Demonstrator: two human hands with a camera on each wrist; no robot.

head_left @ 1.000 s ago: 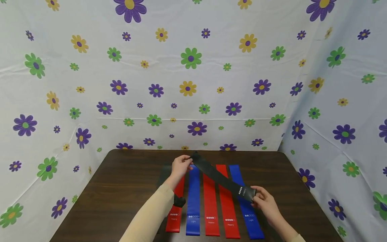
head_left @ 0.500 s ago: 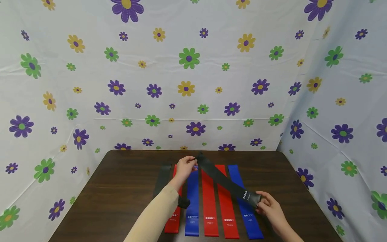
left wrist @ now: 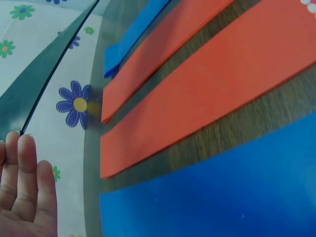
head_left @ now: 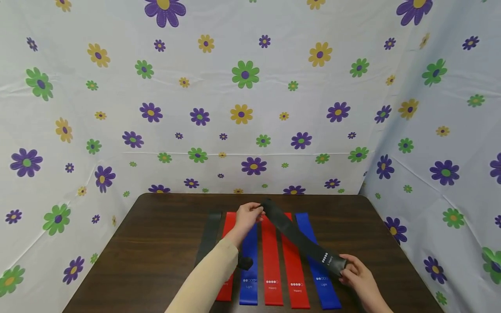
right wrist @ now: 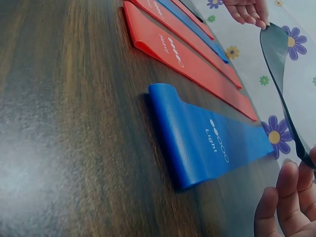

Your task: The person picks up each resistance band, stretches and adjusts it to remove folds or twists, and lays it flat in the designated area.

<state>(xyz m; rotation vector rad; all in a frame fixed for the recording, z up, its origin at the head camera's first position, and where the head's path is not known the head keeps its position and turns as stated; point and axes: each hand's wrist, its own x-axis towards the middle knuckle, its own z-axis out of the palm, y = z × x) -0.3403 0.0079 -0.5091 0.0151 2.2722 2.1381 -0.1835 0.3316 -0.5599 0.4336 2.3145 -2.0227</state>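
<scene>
A black resistance band [head_left: 295, 234] stretches slantwise above the table, raised over the flat bands beneath it. My left hand [head_left: 248, 218] pinches its far end between thumb and fingers. At the near end, with white dots and lettering, my right hand [head_left: 360, 278] pinches the other tip. Below lie a blue band [head_left: 322, 282] marked Light, a red band [head_left: 296, 274] and another red band [head_left: 272, 265], both marked Heavy. Further left are a second blue band [head_left: 249, 274] and a third red band [head_left: 230, 221], partly hidden by my left arm.
Another black band [head_left: 210, 232] lies at the left end of the row, partly behind the sleeve [head_left: 207, 278]. The dark wooden table [head_left: 156, 243] ends at a flowered white cloth [head_left: 250, 130] behind. A small dark round object [head_left: 245, 263] shows beside the left forearm.
Both hands have moved to the right, carrying the black band with them over the row. More of the black band lying at the left shows now. The bands on the table stay put.
</scene>
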